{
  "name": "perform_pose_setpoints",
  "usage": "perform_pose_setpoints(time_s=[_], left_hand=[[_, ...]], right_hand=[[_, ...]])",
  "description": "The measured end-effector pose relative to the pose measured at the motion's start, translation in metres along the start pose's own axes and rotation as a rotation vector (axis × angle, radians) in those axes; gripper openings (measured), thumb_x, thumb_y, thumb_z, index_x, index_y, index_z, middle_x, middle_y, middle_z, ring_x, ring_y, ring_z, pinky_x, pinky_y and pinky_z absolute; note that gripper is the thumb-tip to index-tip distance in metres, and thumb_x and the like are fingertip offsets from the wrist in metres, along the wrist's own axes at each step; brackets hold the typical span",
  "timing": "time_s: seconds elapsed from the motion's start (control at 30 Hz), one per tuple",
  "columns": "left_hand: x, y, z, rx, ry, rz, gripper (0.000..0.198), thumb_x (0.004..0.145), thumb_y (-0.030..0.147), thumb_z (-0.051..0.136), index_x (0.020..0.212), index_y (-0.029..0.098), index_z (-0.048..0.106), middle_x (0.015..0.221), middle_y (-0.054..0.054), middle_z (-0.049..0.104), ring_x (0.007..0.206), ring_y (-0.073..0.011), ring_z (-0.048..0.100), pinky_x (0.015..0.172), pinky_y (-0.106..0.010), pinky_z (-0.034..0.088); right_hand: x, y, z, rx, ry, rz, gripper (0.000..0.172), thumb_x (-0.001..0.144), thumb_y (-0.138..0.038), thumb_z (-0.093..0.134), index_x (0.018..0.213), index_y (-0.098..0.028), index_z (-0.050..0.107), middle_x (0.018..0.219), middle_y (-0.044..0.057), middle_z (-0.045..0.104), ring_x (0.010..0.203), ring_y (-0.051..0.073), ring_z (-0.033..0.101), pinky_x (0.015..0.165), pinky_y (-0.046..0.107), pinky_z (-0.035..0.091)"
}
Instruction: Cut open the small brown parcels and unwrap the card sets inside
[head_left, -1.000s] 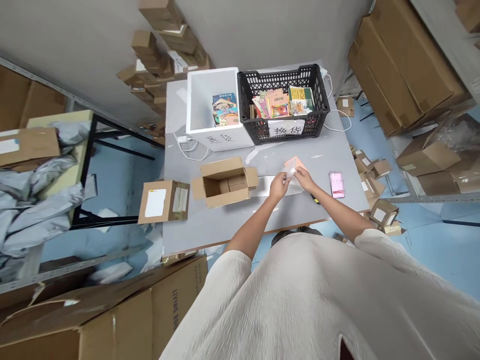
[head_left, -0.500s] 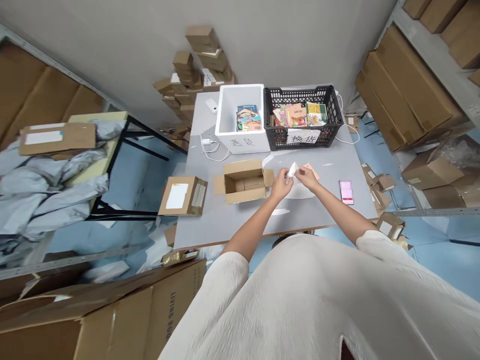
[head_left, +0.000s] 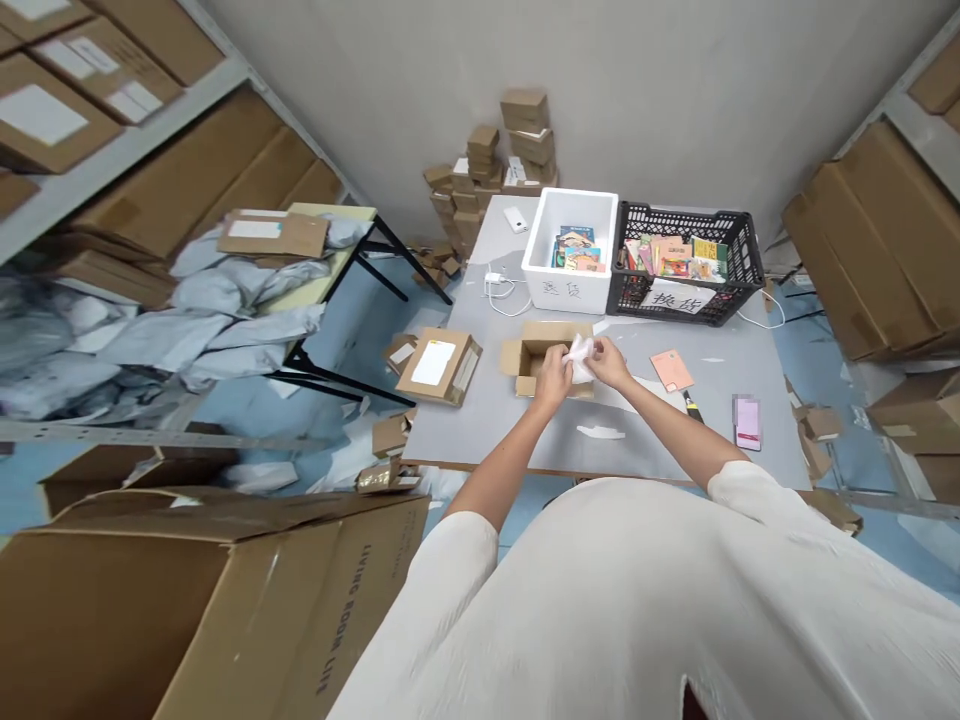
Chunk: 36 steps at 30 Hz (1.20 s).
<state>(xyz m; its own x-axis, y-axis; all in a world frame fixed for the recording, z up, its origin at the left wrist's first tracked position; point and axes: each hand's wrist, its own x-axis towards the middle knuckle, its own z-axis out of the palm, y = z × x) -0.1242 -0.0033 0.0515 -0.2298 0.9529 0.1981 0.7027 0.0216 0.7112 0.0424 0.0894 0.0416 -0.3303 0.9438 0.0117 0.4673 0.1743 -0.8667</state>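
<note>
A grey table [head_left: 480, 430] stands in the middle of the room, and above its near half the person's left hand [head_left: 553, 375] and right hand [head_left: 609, 362] are both closed by the fingertips on one crumpled white wrap [head_left: 580, 355] (what it may contain, I cannot tell). This wrap is held over the right part of an open carton [head_left: 557, 331], whose flaps are spread outward. On the surface, to the right of the hands, lie a pink card [head_left: 671, 370], a yellow and black cutter [head_left: 691, 405] just beside it, and farther right a phone [head_left: 747, 422] with a lit screen. A torn white scrap [head_left: 600, 433] lies flat nearer to the person. At the far side a white box [head_left: 566, 292] and a black crate [head_left: 630, 287] stand close together, both with books inside. A closed carton [head_left: 435, 363] with a white label is at the left edge. Beyond the table, many small boxes [head_left: 525, 112] are piled against the grey wall [head_left: 637, 110]. To the left, a side table [head_left: 356, 212] with pale yellow top carries grey bags [head_left: 225, 290], and a shelf loaded with cartons rises behind it. The floor [head_left: 352, 310] is blue, and a very big carton [head_left: 322, 600] occupies the near left. Other large brown boxes [head_left: 862, 260] rest at the right.
</note>
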Motion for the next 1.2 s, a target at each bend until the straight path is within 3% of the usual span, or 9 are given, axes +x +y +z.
perform_pose_setpoints(time_s=[0.1, 0.2, 0.3, 0.43, 0.57, 0.7, 0.83, 1.03, 1.2], left_hand=[[-0.002, -0.018, -0.009, 0.115, -0.054, -0.020, 0.024, 0.102, 0.017, 0.053, 0.122, 0.024, 0.066, 0.129, -0.012, 0.066, 0.105, -0.0269, 0.068, 0.089, -0.038, 0.055], [0.000, -0.032, -0.007, 0.158, -0.123, -0.041, 0.028, 0.102, 0.016, 0.049, 0.120, 0.024, 0.070, 0.132, -0.012, 0.066, 0.106, -0.0270, 0.069, 0.092, -0.039, 0.055], [0.004, -0.042, 0.002, 0.141, -0.195, -0.073, 0.033, 0.100, 0.018, 0.052, 0.126, 0.023, 0.073, 0.135, -0.014, 0.069, 0.115, -0.0300, 0.069, 0.101, -0.043, 0.054], [0.006, -0.046, 0.013, 0.185, -0.267, -0.108, 0.035, 0.094, 0.023, 0.063, 0.127, 0.021, 0.075, 0.144, -0.020, 0.069, 0.143, -0.0400, 0.055, 0.123, -0.059, 0.039], [0.003, -0.040, 0.011, 0.207, -0.215, -0.128, 0.038, 0.094, 0.023, 0.064, 0.130, 0.023, 0.075, 0.162, -0.022, 0.055, 0.155, -0.0453, 0.041, 0.125, -0.069, 0.029], [0.010, -0.024, 0.010, 0.165, -0.176, -0.033, 0.035, 0.098, 0.022, 0.058, 0.127, 0.025, 0.076, 0.155, -0.019, 0.059, 0.148, -0.0424, 0.046, 0.121, -0.064, 0.034], [0.022, 0.005, 0.023, 0.133, -0.202, 0.074, 0.033, 0.103, 0.023, 0.052, 0.126, 0.026, 0.076, 0.145, -0.017, 0.065, 0.138, -0.0382, 0.053, 0.116, -0.057, 0.040], [0.025, 0.053, 0.068, 0.055, -0.330, 0.195, 0.034, 0.104, 0.021, 0.053, 0.131, 0.026, 0.073, 0.144, -0.014, 0.066, 0.137, -0.0358, 0.056, 0.114, -0.053, 0.041], [0.017, 0.077, 0.110, 0.005, -0.448, 0.201, 0.034, 0.102, 0.020, 0.056, 0.130, 0.026, 0.074, 0.143, -0.014, 0.066, 0.136, -0.0365, 0.057, 0.113, -0.053, 0.043]], right_hand=[[-0.006, -0.005, 0.019, -0.148, 0.018, -0.084, 0.037, 0.084, -0.023, 0.069, 0.121, -0.022, 0.067, 0.129, 0.013, 0.067, 0.112, 0.028, 0.065, 0.102, 0.045, 0.054], [-0.011, -0.004, 0.027, -0.177, -0.201, -0.207, 0.027, 0.093, -0.019, 0.062, 0.117, -0.020, 0.073, 0.123, 0.012, 0.069, 0.100, 0.024, 0.067, 0.102, 0.041, 0.055], [-0.012, 0.003, 0.029, -0.227, -0.336, -0.196, 0.031, 0.093, -0.014, 0.061, 0.119, -0.019, 0.078, 0.122, 0.012, 0.072, 0.103, 0.025, 0.069, 0.106, 0.041, 0.054], [-0.009, 0.009, 0.025, -0.290, -0.364, -0.130, 0.040, 0.090, -0.010, 0.062, 0.126, -0.018, 0.080, 0.135, 0.015, 0.072, 0.127, 0.030, 0.066, 0.119, 0.044, 0.048], [-0.007, 0.010, 0.014, -0.276, -0.328, -0.118, 0.040, 0.092, -0.011, 0.062, 0.126, -0.022, 0.081, 0.141, 0.013, 0.071, 0.137, 0.031, 0.062, 0.124, 0.048, 0.045], [-0.007, 0.014, -0.007, -0.247, -0.263, -0.101, 0.035, 0.094, -0.014, 0.062, 0.122, -0.023, 0.082, 0.138, 0.012, 0.072, 0.136, 0.029, 0.062, 0.124, 0.047, 0.045], [-0.013, 0.029, -0.036, -0.241, -0.171, -0.034, 0.035, 0.095, -0.016, 0.061, 0.123, -0.023, 0.081, 0.135, 0.011, 0.074, 0.128, 0.029, 0.066, 0.118, 0.045, 0.050], [-0.039, 0.068, -0.088, -0.307, -0.103, 0.100, 0.036, 0.093, -0.014, 0.059, 0.122, -0.019, 0.081, 0.131, 0.013, 0.075, 0.124, 0.028, 0.068, 0.117, 0.046, 0.051], [-0.068, 0.105, -0.129, -0.304, -0.051, 0.264, 0.037, 0.091, -0.014, 0.061, 0.122, -0.018, 0.081, 0.131, 0.014, 0.075, 0.113, 0.026, 0.071, 0.110, 0.042, 0.055]])
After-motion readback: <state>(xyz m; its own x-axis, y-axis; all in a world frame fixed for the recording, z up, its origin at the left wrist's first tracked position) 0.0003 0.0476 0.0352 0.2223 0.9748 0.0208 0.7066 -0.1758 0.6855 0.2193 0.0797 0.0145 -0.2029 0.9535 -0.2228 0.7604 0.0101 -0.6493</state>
